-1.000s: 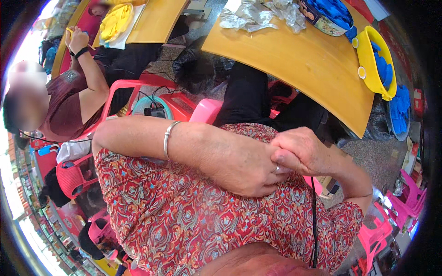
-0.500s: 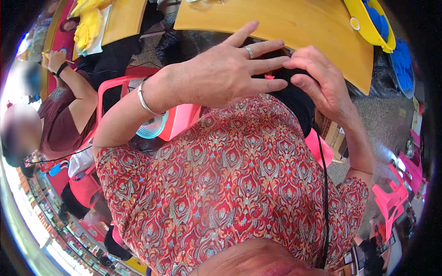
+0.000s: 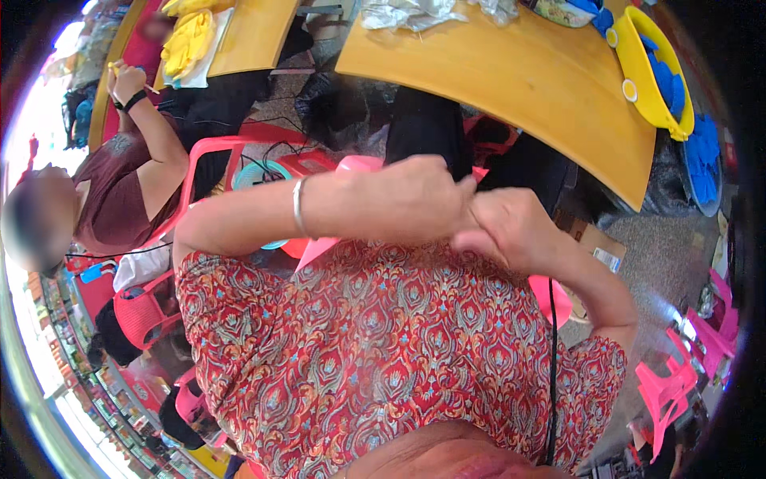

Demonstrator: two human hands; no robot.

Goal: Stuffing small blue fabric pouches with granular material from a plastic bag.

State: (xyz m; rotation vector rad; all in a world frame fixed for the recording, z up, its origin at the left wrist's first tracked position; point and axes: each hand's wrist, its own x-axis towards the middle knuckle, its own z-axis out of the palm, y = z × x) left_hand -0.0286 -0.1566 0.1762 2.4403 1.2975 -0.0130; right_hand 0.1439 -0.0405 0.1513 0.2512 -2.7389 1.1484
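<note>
In front of my patterned red top, my left hand (image 3: 399, 195) and my right hand (image 3: 515, 227) meet. The left arm wears a silver bangle (image 3: 300, 207) at the wrist. My right hand is closed around the finger end of my left hand, its thumb underneath. Motion blurs the place where they join, and the left fingers are mostly hidden there. No separate object shows between the hands. Both hands are held above my lap, short of the yellow-brown table (image 3: 495, 76).
Clear plastic bags (image 3: 407, 12) lie on the table. At its right stands a yellow tub (image 3: 638, 68) holding blue pieces, beside more blue pieces (image 3: 704, 172). On the left, a co-worker's hands (image 3: 128, 84) are raised near yellow pieces (image 3: 189, 44). A pink stool (image 3: 666, 387) stands at right.
Both hands have come lower and closer to my body. The left fingers, spread apart before, are now gathered at the right hand, which has closed over them. More of the table shows.
</note>
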